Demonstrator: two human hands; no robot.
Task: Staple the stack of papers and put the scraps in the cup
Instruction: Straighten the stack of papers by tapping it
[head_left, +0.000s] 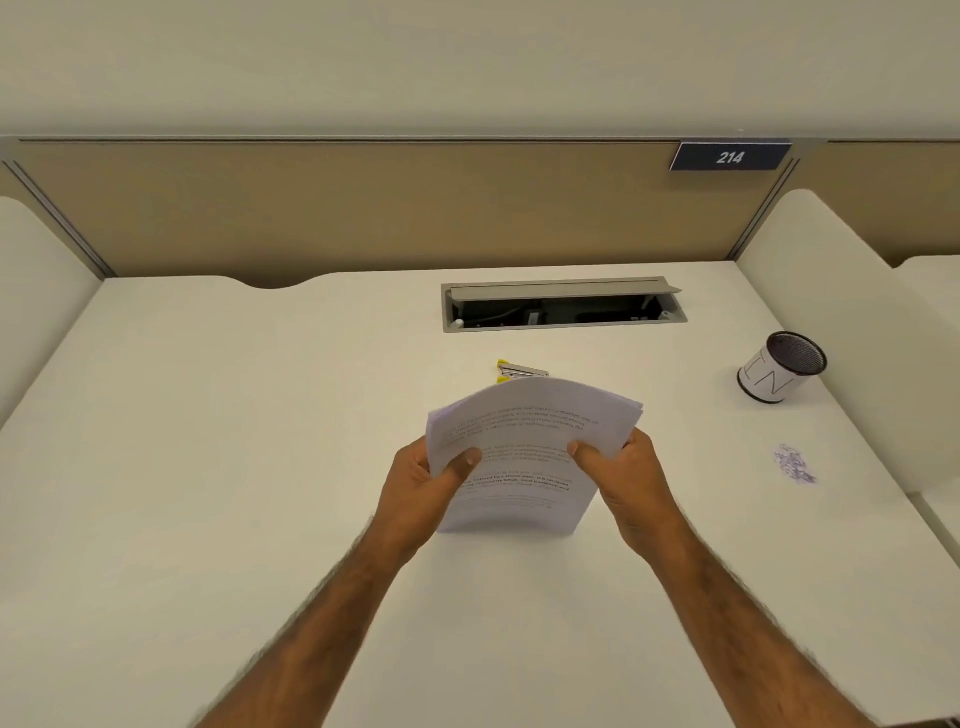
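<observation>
Both hands are on the papers (519, 452) now: the left hand (415, 493) grips the left edge with the thumb on top, and the right hand (631, 483) pinches the right edge the same way. The stack stands near upright in the middle of the tabletop (208, 467), its bottom edge seemingly resting on the surface and its top curling away from the person.

That curl is the worry. The sheets fan out at the upper right corner, so they look poorly squared; stapled like this, the staple might catch only some pages. If either thumb eases off, I'd expect the loose sheets to slide apart or flop forward onto the stapler (519, 370), which lies just behind the stack.

Over to the right, the scraps (794, 464) sit in a small pile near the tabletop's edge, with the cup (779, 368) a little further back and well apart from the papers. The scraps look light and loose, so a sweep of the forearm or a gust from dropped pages could scatter them.

What can't be seen: the near end of the stapler is hidden behind the papers, so only its yellow tips and metal top show. The fingers behind the stack are out of sight. The printed text is too blurred to read, and the scraps are too small to count.
</observation>
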